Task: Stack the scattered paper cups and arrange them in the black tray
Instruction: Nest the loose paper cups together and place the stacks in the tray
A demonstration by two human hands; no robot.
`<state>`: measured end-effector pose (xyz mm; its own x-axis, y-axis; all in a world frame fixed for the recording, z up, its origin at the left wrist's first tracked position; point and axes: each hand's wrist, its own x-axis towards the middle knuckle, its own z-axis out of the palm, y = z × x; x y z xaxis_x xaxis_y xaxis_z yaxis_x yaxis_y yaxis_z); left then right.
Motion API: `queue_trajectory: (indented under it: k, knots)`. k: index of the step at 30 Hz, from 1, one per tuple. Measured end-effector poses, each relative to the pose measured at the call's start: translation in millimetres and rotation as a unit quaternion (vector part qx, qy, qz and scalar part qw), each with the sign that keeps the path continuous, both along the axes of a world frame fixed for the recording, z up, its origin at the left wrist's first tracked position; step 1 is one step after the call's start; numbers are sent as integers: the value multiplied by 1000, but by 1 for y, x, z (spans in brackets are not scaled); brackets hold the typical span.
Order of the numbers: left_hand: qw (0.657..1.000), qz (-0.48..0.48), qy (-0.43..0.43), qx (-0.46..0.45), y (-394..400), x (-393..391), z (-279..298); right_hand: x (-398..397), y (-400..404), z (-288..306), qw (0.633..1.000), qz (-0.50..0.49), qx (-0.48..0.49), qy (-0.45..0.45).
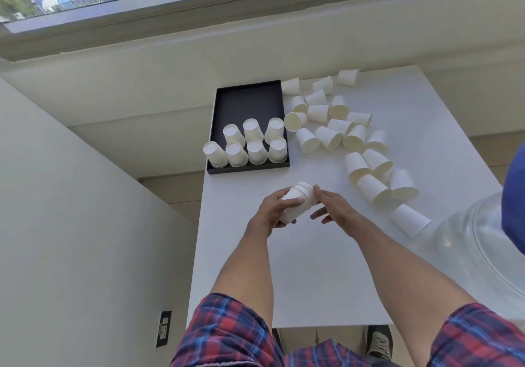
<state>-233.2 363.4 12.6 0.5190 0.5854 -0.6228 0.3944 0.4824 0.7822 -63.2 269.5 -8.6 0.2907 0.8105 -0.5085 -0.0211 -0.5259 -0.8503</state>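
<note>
**Seven stacks in, plenty of cups still loose**

We're looking at seven upside-down stacks sitting at the near end of the black tray [250, 96], its far half still bare, while a big scatter of loose cups [341, 128] is lying across the white table [312, 267] to the right. We're gripping a short stack [297, 200] on its side above the table, left hand [274, 210] wrapping it, right hand [331, 206] loosely open, thumb touching its rims.
</note>
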Motion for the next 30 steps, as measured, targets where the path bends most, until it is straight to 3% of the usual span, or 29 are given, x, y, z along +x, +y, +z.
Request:
queue_trajectory:
  k: [5, 7, 9, 11, 13, 14, 16, 20, 26, 30]
  knots:
    - [1000, -7, 9, -13, 2, 2, 1, 3, -6, 1, 998, 52, 9, 35]
    - [999, -18, 23, -15, 3, 3, 0, 7, -9, 3, 999, 41, 9, -4]
    - [999, -18, 40, -6, 2, 6, -1, 12, -10, 0, 994, -26, 3, -106]
    - [998, -20, 61, 4, 0, 10, -4, 22, -14, -4, 950, -100, -54, -290]
    - [997, -27, 69, 8, -3, 13, -6, 32, -24, -8, 864, -124, -164, -459]
    - [997, -32, 70, 9, -5, 14, -8, 38, -29, -8, 830, -131, -214, -498]
    - [997, -41, 70, 12, -7, 16, -9, 47, -40, -6, 802, -134, -287, -507]
    - [996, -54, 72, 17, -10, 18, -10, 67, -59, -10, 798, -108, -398, -440]
    - [996, -57, 73, 15, -9, 17, -12, 68, -70, -16, 777, -61, -437, -448]
    - [996, -53, 65, 11, -11, 16, -13, 57, -66, -18, 809, -23, -438, -392]
